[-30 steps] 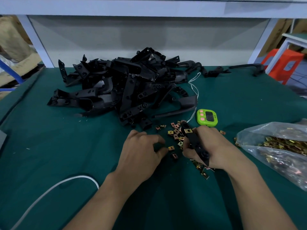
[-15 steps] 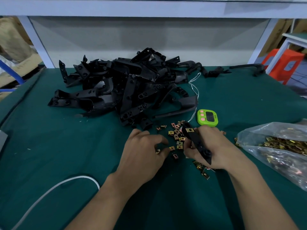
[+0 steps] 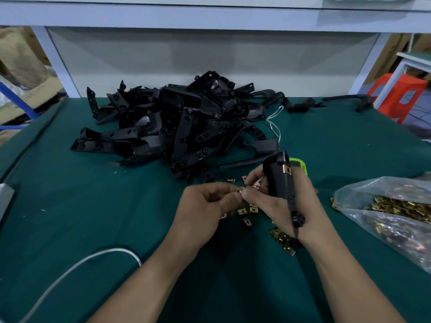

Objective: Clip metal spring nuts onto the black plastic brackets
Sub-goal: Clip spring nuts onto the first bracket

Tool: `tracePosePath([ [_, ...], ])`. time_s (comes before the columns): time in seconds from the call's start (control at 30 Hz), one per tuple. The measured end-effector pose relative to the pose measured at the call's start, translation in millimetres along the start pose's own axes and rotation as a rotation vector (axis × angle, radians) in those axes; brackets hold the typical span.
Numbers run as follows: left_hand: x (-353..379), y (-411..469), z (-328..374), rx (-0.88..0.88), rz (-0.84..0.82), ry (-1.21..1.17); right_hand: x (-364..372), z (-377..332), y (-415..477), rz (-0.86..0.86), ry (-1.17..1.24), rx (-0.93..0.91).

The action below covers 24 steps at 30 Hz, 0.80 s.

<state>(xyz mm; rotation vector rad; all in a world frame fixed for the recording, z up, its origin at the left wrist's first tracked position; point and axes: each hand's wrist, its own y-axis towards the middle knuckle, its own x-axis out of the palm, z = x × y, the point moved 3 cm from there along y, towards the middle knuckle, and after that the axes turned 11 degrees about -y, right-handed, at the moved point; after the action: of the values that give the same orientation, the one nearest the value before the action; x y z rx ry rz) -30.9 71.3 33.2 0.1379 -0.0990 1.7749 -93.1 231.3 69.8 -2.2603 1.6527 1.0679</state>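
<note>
1. The left hand (image 3: 210,206) hovers just above the green counter (image 3: 93,206), near the middle. Its fingers are curled, and thumb and forefinger pinch a small brass nut (image 3: 241,189).
2. The right hand (image 3: 286,201) is just to the right, its fingertips meeting the left hand's at that nut. Its palm and fingers are wrapped round a black bracket (image 3: 278,180).
3. The bracket stands nearly upright in the right hand, wide end up and far, narrow end down by the wrist. A clipped nut (image 3: 287,170) already sits on its upper right edge.
4. Loose nuts (image 3: 247,210) lie scattered on the counter under and between the hands, with a few more near the right wrist.
5. A pile (image 3: 175,127) of black brackets lies on the far side of the counter, left of centre.
6. A clear bag (image 3: 396,213) holding many nuts lies at the right edge.
7. A green timer (image 3: 300,164) sits just behind the held bracket, partly hidden by it.
8. A white cable (image 3: 70,271) curves across the near left of the counter.
</note>
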Motion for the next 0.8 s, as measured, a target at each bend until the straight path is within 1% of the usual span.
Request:
tracePosePath([
  [0.07, -7, 3, 1, 0.02, 0.088, -0.056, -3, 8, 1, 0.033, -0.099, 0.095],
  [0.1, -11, 4, 2, 0.034, 0.116, -0.067, -4, 11, 1, 0.046, -0.2, 0.133],
  [0.17, -14, 6, 3, 0.044, 0.126, -0.089, -3, 13, 1, 0.051, -0.423, 0.148],
  [0.2, -15, 7, 3, 0.041, 0.117, -0.1, -2, 13, 0, 0.049, -0.48, 0.144],
  [0.3, -12, 5, 3, 0.02, 0.061, -0.097, 4, 12, -2, 0.012, -0.558, 0.142],
  [0.37, -10, 4, 3, 0.008, 0.009, -0.082, 7, 11, -3, 0.024, -0.616, 0.129],
  [0.43, -9, 3, 3, -0.004, -0.038, -0.066, 9, 11, -3, 0.036, -0.647, 0.126],
  [0.53, -7, 1, 5, -0.027, -0.116, -0.043, 11, 10, -3, 0.003, -0.676, 0.129],
  [0.8, -9, 1, 6, -0.073, -0.141, 0.048, 14, 10, -4, -0.052, -0.723, 0.13],
])
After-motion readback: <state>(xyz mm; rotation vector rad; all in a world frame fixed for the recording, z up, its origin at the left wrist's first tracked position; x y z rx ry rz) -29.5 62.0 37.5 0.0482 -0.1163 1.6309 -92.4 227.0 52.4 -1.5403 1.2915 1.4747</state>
